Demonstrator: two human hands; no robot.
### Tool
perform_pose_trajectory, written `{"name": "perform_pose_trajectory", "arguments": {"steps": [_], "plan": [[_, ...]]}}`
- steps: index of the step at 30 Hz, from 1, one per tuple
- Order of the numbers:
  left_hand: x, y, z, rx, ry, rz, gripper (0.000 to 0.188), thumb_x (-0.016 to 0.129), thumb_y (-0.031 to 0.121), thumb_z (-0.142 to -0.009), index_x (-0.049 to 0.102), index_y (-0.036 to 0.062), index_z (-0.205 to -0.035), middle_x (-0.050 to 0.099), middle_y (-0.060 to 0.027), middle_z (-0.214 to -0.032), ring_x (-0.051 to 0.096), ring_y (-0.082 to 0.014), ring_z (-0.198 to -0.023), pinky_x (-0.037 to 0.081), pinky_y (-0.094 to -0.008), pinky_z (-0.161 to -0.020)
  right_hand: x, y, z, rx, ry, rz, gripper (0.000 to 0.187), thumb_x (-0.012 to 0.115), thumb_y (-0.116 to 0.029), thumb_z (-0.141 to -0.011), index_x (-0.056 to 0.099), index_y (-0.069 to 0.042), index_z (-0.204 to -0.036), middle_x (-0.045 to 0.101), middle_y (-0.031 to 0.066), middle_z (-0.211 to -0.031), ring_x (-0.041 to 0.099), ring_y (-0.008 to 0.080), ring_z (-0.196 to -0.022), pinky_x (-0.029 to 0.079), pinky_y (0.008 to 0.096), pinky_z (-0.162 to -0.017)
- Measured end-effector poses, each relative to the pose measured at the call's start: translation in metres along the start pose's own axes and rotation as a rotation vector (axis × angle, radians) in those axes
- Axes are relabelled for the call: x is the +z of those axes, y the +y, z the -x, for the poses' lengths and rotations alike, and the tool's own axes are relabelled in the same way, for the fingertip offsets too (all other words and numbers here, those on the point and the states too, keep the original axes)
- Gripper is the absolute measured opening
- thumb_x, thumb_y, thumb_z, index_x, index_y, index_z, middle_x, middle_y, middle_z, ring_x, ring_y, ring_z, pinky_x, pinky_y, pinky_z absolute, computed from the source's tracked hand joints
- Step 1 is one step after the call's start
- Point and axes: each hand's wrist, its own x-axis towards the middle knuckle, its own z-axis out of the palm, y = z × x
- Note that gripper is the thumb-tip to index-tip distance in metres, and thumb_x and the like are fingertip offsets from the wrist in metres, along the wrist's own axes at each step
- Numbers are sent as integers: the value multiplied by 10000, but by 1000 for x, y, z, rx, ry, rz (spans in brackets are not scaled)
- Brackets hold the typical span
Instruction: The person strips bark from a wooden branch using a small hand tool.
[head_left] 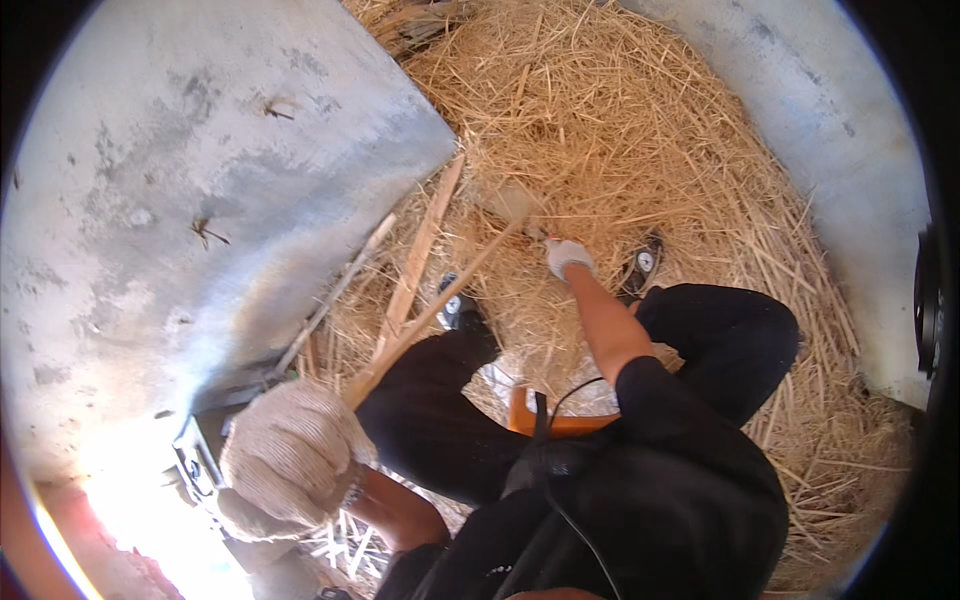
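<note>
My left hand (295, 455), in a knitted beige work glove, is raised close to the camera at the lower left, closed in a fist. A long pale wooden handle (435, 305) runs from it toward the straw; its far end meets a blurred pale shape I cannot make out. My right hand (568, 258), in a pale glove, is low over the straw near that end. Its fingers are closed around something small, with a bit of red showing at the tip. Dry straw (600, 130) lies beneath and beyond both hands.
A grey stained wall panel (230, 150) stands at left, a curved pale wall (830, 130) at right. A wooden board (425, 250) lies along the panel. An orange seat (565, 425) shows between my legs, with a black cable beside it. My shoes flank the work spot.
</note>
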Motion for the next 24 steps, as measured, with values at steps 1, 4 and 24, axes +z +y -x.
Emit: {"name": "perform_pose_trajectory", "arguments": {"steps": [1,4,24], "plan": [[-9,0,7,-8,7,-14,671,341,426,-1073,563,114,-522,476,-5,-466,460,-152,-355,484,-298,-365,-1,-15,7,52,-94,-20,690,329,-565,-1057,702,13,-1113,745,222,-1022,706,397,-990,530,512,-847],[-9,-3,9,44,156,42,646,329,390,-1072,518,135,-511,446,2,-450,405,-129,-333,448,-275,-334,-13,-1,23,305,-358,-528,684,374,-603,-1040,685,6,-1029,709,170,-804,686,320,-731,517,463,-641],[8,-6,8,75,-17,81,600,387,400,-1052,579,103,-567,506,-26,-459,483,-183,-344,491,-345,-377,-147,-105,301,-741,81,-413,466,532,-397,-1061,634,57,-1021,604,243,-716,655,389,-710,496,464,-614]]}}
